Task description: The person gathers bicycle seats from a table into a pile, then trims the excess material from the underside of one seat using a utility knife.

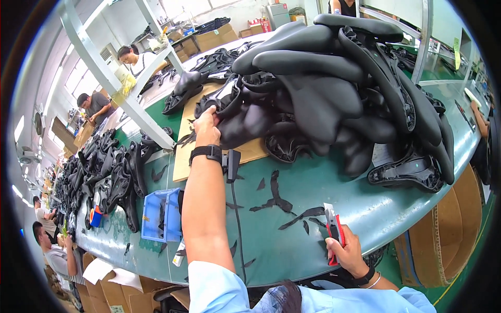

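Observation:
My left hand (207, 121) reaches forward across the table, its fingers closed on the edge of a black bicycle saddle (229, 101) at the left side of a large pile. Some of those fingertips are hidden behind the saddle's rim. Black saddles (318, 104) are heaped high in that pile, some with their hollow undersides showing. Near the table's front edge, my right hand (347, 252) grips a red utility knife (334, 229) with its blade pointing away from me. Dark trimmed scraps (274, 198) lie on the green table (282, 240) between my hands.
A blue plastic bin (162, 215) stands left of my left forearm. Cardboard (180, 161) lies under the pile's left side. More saddles (112, 169) cover the table's far left. A white metal post (115, 78) rises there. Several people work around, one arm (481, 119) at far right. A large carton (443, 235) stands below right.

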The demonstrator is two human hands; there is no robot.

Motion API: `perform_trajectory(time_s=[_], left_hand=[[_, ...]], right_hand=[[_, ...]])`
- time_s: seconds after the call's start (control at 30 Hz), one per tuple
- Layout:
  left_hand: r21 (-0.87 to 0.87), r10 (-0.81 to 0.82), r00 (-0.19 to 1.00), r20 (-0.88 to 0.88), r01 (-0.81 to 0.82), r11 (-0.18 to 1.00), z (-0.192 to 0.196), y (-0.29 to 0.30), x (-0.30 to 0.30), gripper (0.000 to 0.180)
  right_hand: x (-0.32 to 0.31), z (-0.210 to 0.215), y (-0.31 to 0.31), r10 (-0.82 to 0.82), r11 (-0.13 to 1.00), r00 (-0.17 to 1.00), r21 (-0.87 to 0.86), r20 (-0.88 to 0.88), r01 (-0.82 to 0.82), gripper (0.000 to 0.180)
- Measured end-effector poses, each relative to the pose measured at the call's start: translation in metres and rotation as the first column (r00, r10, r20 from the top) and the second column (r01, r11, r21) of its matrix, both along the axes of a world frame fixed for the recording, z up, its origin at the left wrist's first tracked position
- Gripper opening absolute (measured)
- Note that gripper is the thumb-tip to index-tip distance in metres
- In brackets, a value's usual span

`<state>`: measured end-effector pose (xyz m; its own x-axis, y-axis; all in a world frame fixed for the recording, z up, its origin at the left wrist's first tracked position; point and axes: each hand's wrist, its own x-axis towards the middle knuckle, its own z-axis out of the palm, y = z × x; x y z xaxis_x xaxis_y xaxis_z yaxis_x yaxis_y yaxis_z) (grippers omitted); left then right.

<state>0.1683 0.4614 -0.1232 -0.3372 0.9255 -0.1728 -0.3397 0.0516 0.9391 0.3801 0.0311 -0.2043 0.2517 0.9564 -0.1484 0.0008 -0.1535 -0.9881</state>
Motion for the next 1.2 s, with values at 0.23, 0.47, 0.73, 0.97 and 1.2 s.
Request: perform_trajectory(time_s=[0.23,0.47,0.73,0.97,1.2], left_hand=[[0.451,0.497,0.584,-0.642,-0.237,0.861,0.051,-0.099,-0.059,0.05],[0.255,0.021,0.967,-0.254,0.046,0.966,0.032,-0.289,-0.129,0.045],[-0.079,-0.361,0.609,-0.707,0.439,0.895,-0.055,-0.35,-0.063,0.024],[-0.136,-0.265,-0.04,-0.964,0.925,0.355,-0.022,-0.37,-0.019,0.02],[-0.08,-0.451,0.127,-0.883,0.908,0.412,-0.036,-0.367,-0.02,0.011]], right_hand=[[0.005,0.001,-0.003,-0.001,1.0,1.0,0.012,0.017,0.0,0.027],[0.008,0.0,-0.006,-0.052,0.993,0.938,0.082,-0.344,0.085,0.031],[0.028,0.032,-0.051,0.05,0.984,0.988,-0.175,0.143,-0.025,0.039],[0.039,0.05,-0.063,0.131,0.987,0.899,-0.137,0.419,-0.08,0.044],[0.031,0.066,-0.059,0.257,0.85,0.529,0.071,0.809,-0.522,0.052]])
